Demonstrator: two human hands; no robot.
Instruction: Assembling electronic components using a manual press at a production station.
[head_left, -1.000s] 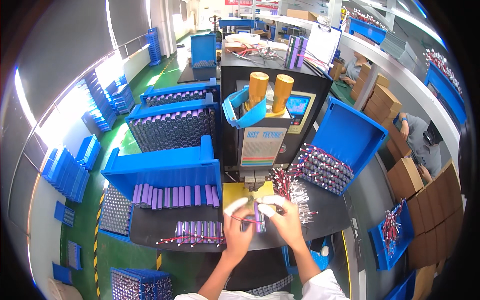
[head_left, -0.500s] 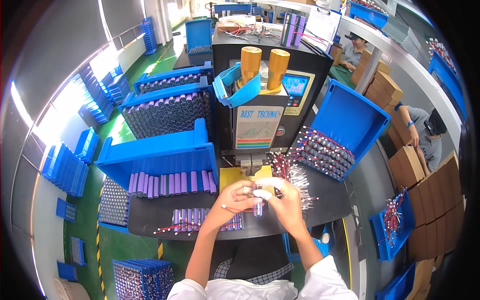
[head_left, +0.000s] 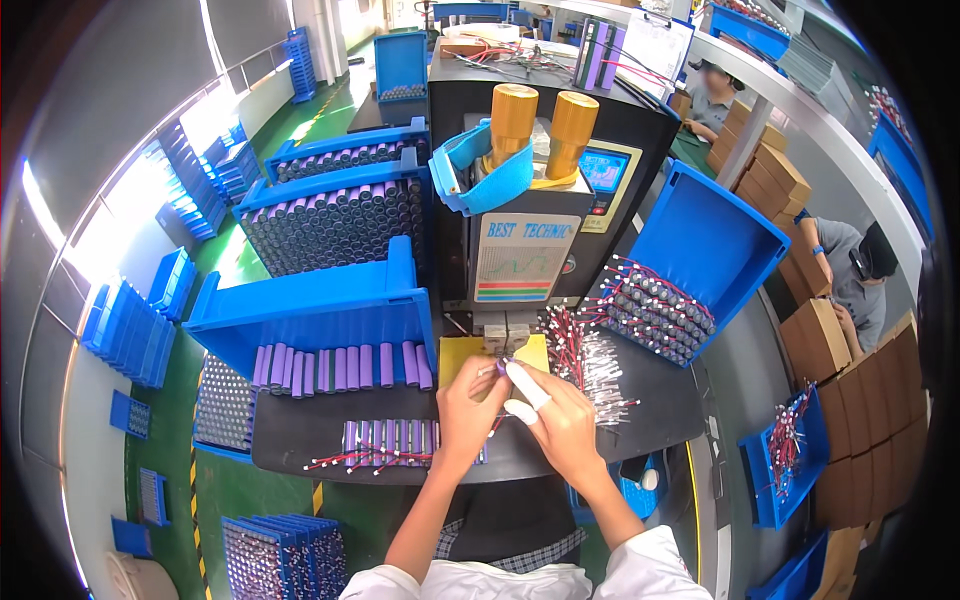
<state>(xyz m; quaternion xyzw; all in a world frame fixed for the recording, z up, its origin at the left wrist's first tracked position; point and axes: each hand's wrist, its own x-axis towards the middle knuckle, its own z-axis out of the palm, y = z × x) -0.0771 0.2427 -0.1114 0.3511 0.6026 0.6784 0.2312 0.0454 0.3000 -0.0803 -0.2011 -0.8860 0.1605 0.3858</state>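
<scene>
Both my hands meet right under the metal electrode block (head_left: pixel 505 338) of a black spot welder (head_left: pixel 523 258). Pinched between their fingertips is a purple cylindrical battery cell (head_left: pixel 502 368), mostly hidden by the fingers. My left hand (head_left: pixel 464 412) closes on it from the left. My right hand (head_left: pixel 562 415), with white covers on thumb and forefinger, closes on it from the right. A yellow pad (head_left: pixel 457 352) lies behind the fingers. Left of my left wrist, a row of purple cells with wire leads (head_left: pixel 385 442) lies on the black table.
Red-and-white wire leads (head_left: pixel 590 365) are heaped right of my hands. A tilted blue bin (head_left: pixel 720 235) holds wired cells. At left, a blue bin (head_left: pixel 310 310) stands behind upright purple cells (head_left: pixel 330 368), with more filled bins beyond. Two people work among cartons (head_left: pixel 820 340) at right.
My hands have moved forward, bringing the cell up to the electrode block. The red lead that hung by my left hand is now mostly hidden. The view has shifted slightly.
</scene>
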